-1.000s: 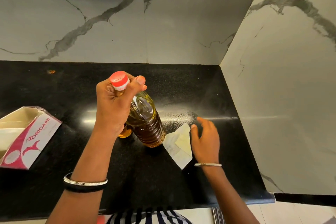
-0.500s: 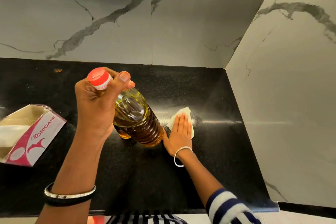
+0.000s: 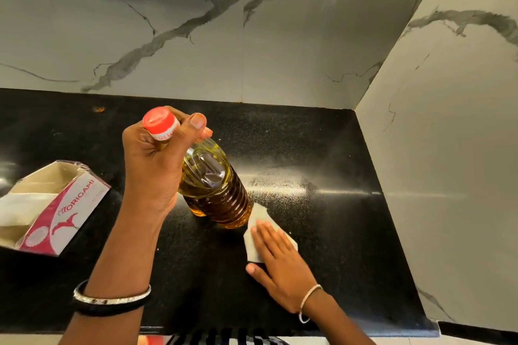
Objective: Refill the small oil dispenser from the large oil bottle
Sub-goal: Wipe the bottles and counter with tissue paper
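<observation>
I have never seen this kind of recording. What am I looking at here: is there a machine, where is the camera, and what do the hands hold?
There is no machine here. The picture comes from a camera worn on a person's head, looking down at their own two hands. The left hand grips the neck of the large oil bottle, just under its red cap; the cap is on. The right hand lies flat, fingers straight, pressing a paper tissue onto the black counter beside the bottle's base. An open tissue box lies at the left. I cannot plainly see the small dispenser.
</observation>
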